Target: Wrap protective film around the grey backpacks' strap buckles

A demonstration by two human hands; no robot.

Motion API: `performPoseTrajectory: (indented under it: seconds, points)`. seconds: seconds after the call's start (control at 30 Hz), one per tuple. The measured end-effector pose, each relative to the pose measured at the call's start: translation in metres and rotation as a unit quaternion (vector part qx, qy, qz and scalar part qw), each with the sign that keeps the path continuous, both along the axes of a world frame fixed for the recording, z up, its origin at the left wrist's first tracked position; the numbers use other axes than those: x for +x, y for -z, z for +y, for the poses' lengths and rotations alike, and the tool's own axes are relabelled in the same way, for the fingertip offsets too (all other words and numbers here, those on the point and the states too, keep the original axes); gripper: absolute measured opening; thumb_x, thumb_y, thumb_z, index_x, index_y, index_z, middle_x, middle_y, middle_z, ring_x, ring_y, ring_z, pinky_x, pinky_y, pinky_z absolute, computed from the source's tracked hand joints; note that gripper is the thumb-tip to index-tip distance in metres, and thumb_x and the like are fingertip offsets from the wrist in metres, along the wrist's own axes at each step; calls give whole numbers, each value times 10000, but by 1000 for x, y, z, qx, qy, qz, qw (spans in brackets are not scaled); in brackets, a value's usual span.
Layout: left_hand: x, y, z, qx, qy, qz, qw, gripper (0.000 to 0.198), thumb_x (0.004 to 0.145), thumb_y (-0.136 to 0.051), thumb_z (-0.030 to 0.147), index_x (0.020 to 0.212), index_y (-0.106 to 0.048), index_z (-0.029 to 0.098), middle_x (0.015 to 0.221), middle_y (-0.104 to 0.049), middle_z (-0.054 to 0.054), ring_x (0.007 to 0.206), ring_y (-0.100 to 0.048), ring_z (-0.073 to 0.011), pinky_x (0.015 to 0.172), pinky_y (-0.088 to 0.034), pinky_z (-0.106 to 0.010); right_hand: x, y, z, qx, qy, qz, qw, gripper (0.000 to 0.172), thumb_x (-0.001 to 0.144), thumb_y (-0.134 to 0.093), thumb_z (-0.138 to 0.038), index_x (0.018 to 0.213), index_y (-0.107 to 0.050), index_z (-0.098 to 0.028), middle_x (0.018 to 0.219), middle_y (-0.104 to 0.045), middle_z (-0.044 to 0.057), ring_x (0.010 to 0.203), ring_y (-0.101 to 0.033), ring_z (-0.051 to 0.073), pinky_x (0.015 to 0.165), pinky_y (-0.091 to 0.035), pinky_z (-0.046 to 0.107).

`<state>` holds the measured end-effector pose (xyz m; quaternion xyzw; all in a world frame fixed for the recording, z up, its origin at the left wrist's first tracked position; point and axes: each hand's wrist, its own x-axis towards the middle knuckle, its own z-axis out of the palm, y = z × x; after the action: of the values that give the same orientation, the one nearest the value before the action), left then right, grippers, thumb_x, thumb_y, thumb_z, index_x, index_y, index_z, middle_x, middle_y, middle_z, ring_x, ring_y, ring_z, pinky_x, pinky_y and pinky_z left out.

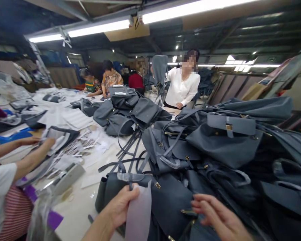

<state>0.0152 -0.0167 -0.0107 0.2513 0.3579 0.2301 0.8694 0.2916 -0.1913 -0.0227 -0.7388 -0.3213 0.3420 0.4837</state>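
Note:
Low in the head view, my left hand (120, 206) is closed, thumb on top, on a thin pale sheet (139, 214) that hangs over a dark grey handbag (110, 192). Whether the sheet is paper or plastic film I cannot tell. A clear wrap covers part of the bag's top strap (130, 176). To the right, my right hand (213, 212) is open with fingers loosely bent, over a dark bag flap (173, 204) and close to a gold metal fitting (188, 212). Nothing shows in its fingers.
A large heap of grey bags (223, 140) covers the right side, with more bags (130, 110) behind. Loose straps (130, 147) trail between them. Left are white paper sheets (77, 117) and a co-worker's arms (35, 160). A person in white (183, 87) stands across the table.

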Motion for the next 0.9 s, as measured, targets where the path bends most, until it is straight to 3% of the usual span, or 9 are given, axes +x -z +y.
performPoseTrajectory:
  seconds: [0.1,0.2,0.3,0.43,0.53,0.6,0.67,0.73,0.9]
  points:
    - [2,-1,-3,-17,4,-16,1000,598,407,-998,365,759,-559,162,681,-625,-2,588,-589,-149,600,-457,-252,-82,-1,56,18,-120,217,968,779,684,-638,-793,1195,-646,-206,1217,-686,163,1189,-597,326,958,-493,432]
    - [1,-4,-6,-12,-7,-13,1000,627,390,-996,402,749,-541,162,665,-602,3,581,-567,-138,604,-460,-256,-123,6,88,72,-168,347,920,711,710,-698,-717,1192,-614,-202,1050,-746,118,980,-693,285,861,-517,400]
    - [-4,-5,-7,24,-26,-16,999,588,435,-970,425,731,-542,152,666,-570,8,574,-529,-112,590,-432,-235,-128,11,94,83,-187,399,894,531,654,-837,-545,1007,-691,-176,884,-758,81,789,-702,240,728,-514,320]
    - [-23,-3,-7,125,-23,22,992,368,568,-847,330,766,-600,143,732,-580,-6,641,-533,-127,618,-417,-235,-106,17,82,33,-122,366,922,470,601,-873,-510,898,-743,-171,788,-754,63,731,-682,234,692,-514,308]
    - [-39,-3,-6,273,7,170,947,165,644,-694,293,698,-649,144,716,-590,-23,675,-545,-158,635,-407,-252,-91,22,70,10,-96,277,956,433,625,-848,-530,889,-754,-201,817,-759,50,778,-677,251,714,-520,319]
    - [-45,-6,-6,348,17,244,905,181,686,-627,312,678,-686,141,732,-603,-38,696,-550,-169,625,-397,-252,-89,25,66,-1,-95,209,973,422,639,-827,-552,876,-758,-209,859,-763,53,837,-677,277,739,-526,332]
    - [-47,-13,-8,344,17,255,903,224,690,-602,333,737,-710,142,698,-591,-24,647,-527,-158,572,-373,-241,-98,27,66,1,-90,192,977,454,637,-813,-580,899,-758,-213,891,-764,63,882,-679,305,757,-537,357]
    - [-44,-18,-12,301,11,225,927,262,656,-613,328,813,-702,138,616,-554,10,561,-465,-127,520,-329,-222,-115,29,70,21,-89,230,969,507,634,-812,-592,963,-751,-212,902,-763,69,878,-685,306,766,-543,374]
    - [-32,-16,-26,252,-31,166,953,275,596,-667,280,824,-581,154,523,-495,66,465,-396,-84,469,-289,-197,-160,25,84,52,-115,409,904,508,644,-835,-565,932,-746,-156,770,-753,69,669,-674,208,642,-529,292]
